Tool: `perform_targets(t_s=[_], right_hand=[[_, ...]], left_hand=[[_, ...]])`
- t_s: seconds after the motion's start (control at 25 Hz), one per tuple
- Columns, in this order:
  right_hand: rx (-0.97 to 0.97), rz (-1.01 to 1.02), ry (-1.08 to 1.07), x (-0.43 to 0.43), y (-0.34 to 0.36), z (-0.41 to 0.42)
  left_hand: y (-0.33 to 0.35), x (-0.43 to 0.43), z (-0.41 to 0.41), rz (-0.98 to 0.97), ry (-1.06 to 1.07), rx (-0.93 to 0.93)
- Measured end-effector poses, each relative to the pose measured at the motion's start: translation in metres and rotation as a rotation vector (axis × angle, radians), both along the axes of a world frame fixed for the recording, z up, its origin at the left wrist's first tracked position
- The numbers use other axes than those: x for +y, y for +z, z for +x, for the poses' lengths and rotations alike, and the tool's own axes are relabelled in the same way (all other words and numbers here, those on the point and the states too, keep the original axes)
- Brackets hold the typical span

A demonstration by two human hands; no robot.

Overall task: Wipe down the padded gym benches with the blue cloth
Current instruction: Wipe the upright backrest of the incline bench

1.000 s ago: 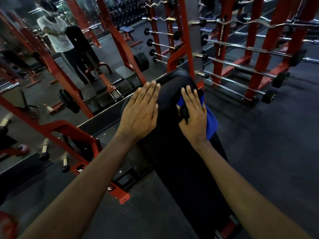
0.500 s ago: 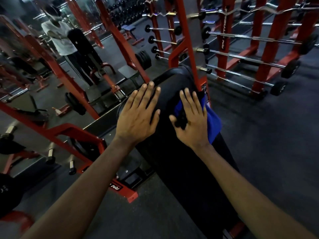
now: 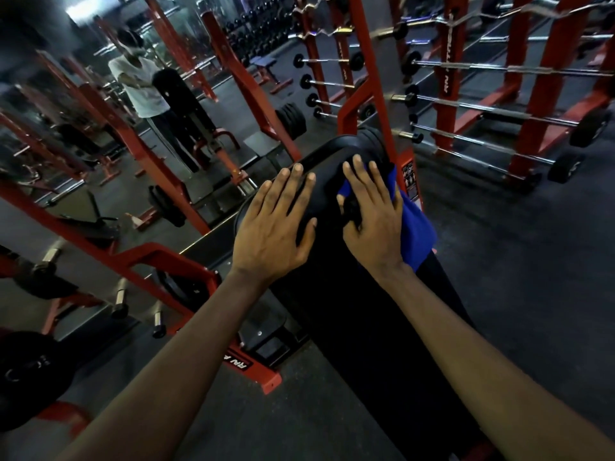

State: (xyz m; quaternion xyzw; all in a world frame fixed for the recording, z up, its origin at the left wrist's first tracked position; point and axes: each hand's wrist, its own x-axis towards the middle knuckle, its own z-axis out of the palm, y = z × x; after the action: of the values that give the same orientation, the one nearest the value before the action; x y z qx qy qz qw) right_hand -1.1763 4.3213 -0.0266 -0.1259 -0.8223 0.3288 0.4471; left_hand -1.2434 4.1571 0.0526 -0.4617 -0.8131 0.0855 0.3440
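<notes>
One cloth: the blue fabric cloth (image 3: 416,234) lies near the far end of the long black padded gym bench (image 3: 366,344), spread across the pad's right edge and hanging down that side.
Right hand: the right hand (image 3: 372,221) lies flat on the cloth and presses it to the pad, fingers straight and pointing to the far end, not clenched; a dark patch by the thumb may be a fold or a shadow.
Left hand: the left hand (image 3: 276,227) rests palm down on the pad's left edge, fingers released and spread, holding nothing, just beside the right hand and apart from the cloth.
Bench frame: a red steel upright (image 3: 366,71) rises at the bench's far end.
Right of bench: red racks carry chrome barbells (image 3: 499,111) over the dark rubber floor (image 3: 515,294).
Left of bench: a wall mirror (image 3: 66,94) shows a person in a white shirt (image 3: 139,91); a black weight plate (image 3: 30,377) sits at the lower left.
</notes>
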Motion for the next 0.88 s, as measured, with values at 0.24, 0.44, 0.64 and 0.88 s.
perform_targets(t_s=[0.24,0.44,0.64,0.88], right_hand=[[0.065,-0.35,-0.168,-0.005,-0.061,0.031],[0.059,-0.324,-0.178,-0.01,-0.061,0.026],[0.063,-0.183,-0.111,0.006,-0.025,0.005],[0.039,-0.405,-0.22,-0.012,-0.105,0.049]], left_hand=[[-0.002,0.0,0.0,0.017,-0.003,0.02],[-0.002,0.0,-0.001,0.019,-0.003,0.026],[-0.005,-0.002,-0.003,-0.013,-0.024,0.051],[-0.006,-0.002,-0.004,0.015,-0.051,0.045]])
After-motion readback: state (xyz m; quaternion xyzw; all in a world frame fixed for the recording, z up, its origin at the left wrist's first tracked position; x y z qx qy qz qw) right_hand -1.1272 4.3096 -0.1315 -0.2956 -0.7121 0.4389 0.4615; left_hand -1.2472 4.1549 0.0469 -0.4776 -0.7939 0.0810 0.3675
